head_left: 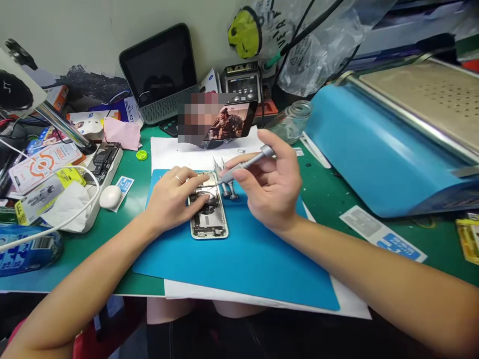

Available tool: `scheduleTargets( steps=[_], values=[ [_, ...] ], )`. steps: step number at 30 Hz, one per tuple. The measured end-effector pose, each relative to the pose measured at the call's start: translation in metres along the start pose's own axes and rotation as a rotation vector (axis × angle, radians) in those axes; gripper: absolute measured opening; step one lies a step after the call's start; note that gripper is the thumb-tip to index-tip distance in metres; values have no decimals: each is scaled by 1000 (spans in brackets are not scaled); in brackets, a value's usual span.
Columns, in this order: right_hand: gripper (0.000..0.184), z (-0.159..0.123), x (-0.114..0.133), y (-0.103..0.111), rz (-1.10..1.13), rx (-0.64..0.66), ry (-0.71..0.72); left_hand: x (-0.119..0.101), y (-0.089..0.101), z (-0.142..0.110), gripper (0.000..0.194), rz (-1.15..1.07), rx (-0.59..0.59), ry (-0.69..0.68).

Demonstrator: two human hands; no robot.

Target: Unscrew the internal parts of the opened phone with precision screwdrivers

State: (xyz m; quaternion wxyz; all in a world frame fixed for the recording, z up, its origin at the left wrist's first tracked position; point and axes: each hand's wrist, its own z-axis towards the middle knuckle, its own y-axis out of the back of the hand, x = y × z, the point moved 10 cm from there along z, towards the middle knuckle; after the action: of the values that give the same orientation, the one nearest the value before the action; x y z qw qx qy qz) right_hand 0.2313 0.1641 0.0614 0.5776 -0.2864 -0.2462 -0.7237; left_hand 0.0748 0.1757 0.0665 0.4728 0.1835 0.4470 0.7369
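Observation:
An opened smartphone [209, 222] lies on the blue mat with its inner parts and a white frame showing. My left hand [175, 194], with a ring on one finger, steadies it from the left. Its thumb and forefinger rest on the upper half of the phone, and the other fingertips are partly hidden. In my right hand [275, 184] is a slim grey precision screwdriver [249, 163], held tilted, its thin tip over the phone's upper part near my left fingers. Two more small screwdrivers [229, 189] lie just right of the phone.
A blue mat [239, 269] covers white paper on the green table. Behind stand a propped phone [234, 122] playing video, a dark-screened device [159, 70] and a glass jar [295, 119]. A blue machine [359, 144] occupies the right. Boxes, a white earbud case [110, 197] and a cable crowd the left.

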Motion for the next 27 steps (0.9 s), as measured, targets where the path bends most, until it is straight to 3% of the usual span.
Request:
scheduleTargets(
  steps=[11,21,27],
  values=[
    [53,-2,-2,-4,17,38,-35,-9,0,1,17,58,-20,-82],
    [49,-2,-8,-8,24,39,-122,-6,-4,2,18,77,42,-67],
    [51,1,-15,-13,54,58,-179,-6,2,4,14,74,-6,-91]
  ],
)
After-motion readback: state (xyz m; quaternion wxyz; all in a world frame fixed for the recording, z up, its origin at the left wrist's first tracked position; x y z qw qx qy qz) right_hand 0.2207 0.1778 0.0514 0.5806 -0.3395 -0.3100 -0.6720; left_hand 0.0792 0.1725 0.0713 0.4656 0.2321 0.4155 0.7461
